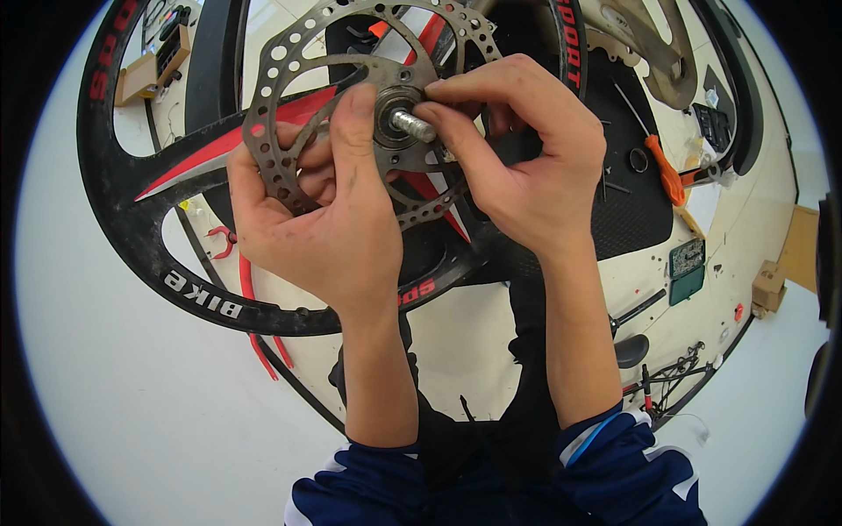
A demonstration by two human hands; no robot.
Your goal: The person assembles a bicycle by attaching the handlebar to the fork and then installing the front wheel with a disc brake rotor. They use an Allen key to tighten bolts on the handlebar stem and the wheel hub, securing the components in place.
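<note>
A perforated metal brake disc point(262, 110) lies against the hub of a black bicycle wheel point(118, 180) with red and silver spokes. From the disc's middle sticks a threaded silver axle point(414, 127), with a round bearing or seal around its base. My left hand point(320, 228) grips the disc's left side, thumb on its inner arm beside the hub and fingers curled behind the ring. Just right of the axle, my right hand point(539, 158) pinches thumb and index finger together by the disc's inner mount. Whatever is between those fingertips is hidden.
Right of the wheel, a black mat point(636, 223) carries an orange-handled screwdriver point(665, 171), a black ring point(638, 159) and small rods. Beyond are a green case of small parts point(687, 259) and a cardboard box point(768, 287). Red-handled pliers point(223, 242) lie left; a grey metal part point(645, 39) stands upper right.
</note>
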